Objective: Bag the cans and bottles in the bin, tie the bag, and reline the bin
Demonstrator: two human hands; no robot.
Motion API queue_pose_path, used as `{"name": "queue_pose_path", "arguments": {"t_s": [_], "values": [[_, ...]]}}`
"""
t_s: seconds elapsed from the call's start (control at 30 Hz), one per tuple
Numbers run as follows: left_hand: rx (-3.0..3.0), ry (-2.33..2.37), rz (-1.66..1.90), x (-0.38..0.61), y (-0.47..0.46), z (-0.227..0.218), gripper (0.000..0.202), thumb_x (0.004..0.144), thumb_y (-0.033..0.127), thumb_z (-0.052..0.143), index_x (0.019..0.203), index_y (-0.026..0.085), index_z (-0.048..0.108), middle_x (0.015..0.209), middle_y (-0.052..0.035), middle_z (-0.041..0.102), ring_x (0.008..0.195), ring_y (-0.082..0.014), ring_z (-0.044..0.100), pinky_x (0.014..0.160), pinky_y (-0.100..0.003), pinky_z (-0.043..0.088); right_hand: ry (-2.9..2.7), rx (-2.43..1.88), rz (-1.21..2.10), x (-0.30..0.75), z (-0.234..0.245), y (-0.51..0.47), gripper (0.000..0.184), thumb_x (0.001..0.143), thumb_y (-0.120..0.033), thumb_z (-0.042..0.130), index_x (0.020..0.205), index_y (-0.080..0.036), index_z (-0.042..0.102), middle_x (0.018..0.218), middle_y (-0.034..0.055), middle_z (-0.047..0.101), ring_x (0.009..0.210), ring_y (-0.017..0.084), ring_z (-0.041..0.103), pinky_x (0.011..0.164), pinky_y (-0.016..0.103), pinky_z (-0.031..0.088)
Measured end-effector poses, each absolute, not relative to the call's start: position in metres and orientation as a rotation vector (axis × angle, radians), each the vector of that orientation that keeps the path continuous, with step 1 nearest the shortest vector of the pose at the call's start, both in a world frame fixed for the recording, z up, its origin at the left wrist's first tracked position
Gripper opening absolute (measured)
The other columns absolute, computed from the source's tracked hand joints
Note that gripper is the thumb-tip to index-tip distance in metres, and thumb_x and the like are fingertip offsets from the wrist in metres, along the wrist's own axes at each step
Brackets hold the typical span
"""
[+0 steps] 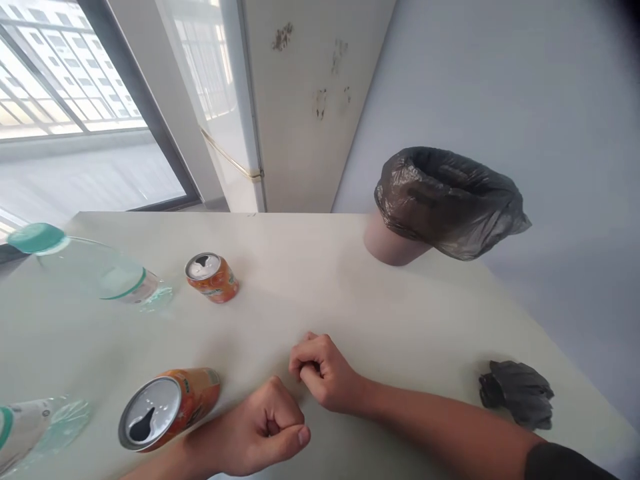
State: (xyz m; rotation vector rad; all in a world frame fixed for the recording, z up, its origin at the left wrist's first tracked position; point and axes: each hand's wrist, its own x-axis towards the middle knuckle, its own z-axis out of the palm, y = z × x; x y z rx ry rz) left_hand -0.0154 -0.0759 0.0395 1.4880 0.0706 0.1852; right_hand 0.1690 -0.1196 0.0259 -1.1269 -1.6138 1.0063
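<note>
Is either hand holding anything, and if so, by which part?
Nothing appears held: the left hand and the right hand are curled into fists, with no object showing in them.

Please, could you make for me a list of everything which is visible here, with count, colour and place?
Cans: 2, orange with silver tops; far can left of centre, near can by the left forearm
Bottles: 2, clear with green; far bottle and near bottle, left side
Bin: 1, pinkish, far right of table
Bin bag: 1, black, over bin
Crumpled plastic: 1, black, right
Table: 1, whitish, below
Fridge or cabinet: 1, white, stained, behind
Window: 1, dark-framed, upper left
Wall: 1, pale grey-blue, right
Sleeve: 1, dark, lower right
Left hand: 1, fist, bottom centre
Right hand: 1, fist, just beyond
</note>
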Motion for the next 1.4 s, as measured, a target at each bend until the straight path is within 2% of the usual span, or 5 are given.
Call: {"name": "queue_pose_path", "arguments": {"t_s": [0.17,0.5,0.73,1.03,1.4], "values": [[1.447,0.105,0.167,-0.018,-0.077,0.035,0.065,0.104,0.049,0.055,0.057,0.02,0.021,0.05,0.007,0.019,0.047,-0.0059,0.014,0.048,-0.029,0.011,-1.682,-1.153,1.032,0.168,0.022,-0.119,0.017,0.071,-0.006,0.044,0.061,-0.019,0.041,0.053,-0.008,0.041,0.051,0.008,0.03,0.067,0.028,0.034],[1.452,0.129,0.184,-0.016,-0.079,0.031,0.065,0.097,0.039,0.069,0.054,0.02,0.024,0.048,0.0083,0.02,0.045,-0.0043,0.015,0.045,-0.03,0.01,-1.771,-1.235,0.983,0.165,0.022,-0.12,0.017,0.071,-0.007,0.043,0.06,-0.02,0.039,0.052,-0.007,0.038,0.053,0.011,0.028,0.069,0.03,0.033],[1.546,0.115,0.268,-0.009,-0.082,0.034,0.063,0.102,0.038,0.062,0.054,0.021,0.025,0.05,0.008,0.021,0.047,-0.0053,0.016,0.046,-0.029,0.012,-1.8,-1.251,1.001,0.166,0.016,-0.12,0.018,0.071,-0.008,0.044,0.058,-0.02,0.038,0.051,-0.0056,0.042,0.055,0.012,0.033,0.066,0.029,0.033],[1.624,0.154,0.219,-0.009,-0.082,0.036,0.066,0.101,0.048,0.063,0.053,0.02,0.027,0.05,0.0085,0.021,0.048,-0.005,0.017,0.048,-0.029,0.013,-1.801,-1.268,0.983,0.164,0.013,-0.116,0.016,0.074,-0.012,0.047,0.059,-0.019,0.05,0.054,-0.0034,0.05,0.056,0.011,0.042,0.058,0.027,0.028],[1.665,0.084,0.104,0.016,-0.11,0.036,0.07,0.095,0.063,0.065,0.051,0.02,0.03,0.048,0.0068,0.022,0.045,-0.0063,0.021,0.044,-0.027,0.02,-1.734,-1.218,1.054,0.165,0.017,-0.115,0.011,0.068,-0.017,0.044,0.058,-0.02,0.045,0.054,-0.0037,0.042,0.056,0.012,0.037,0.056,0.026,0.025]]}}
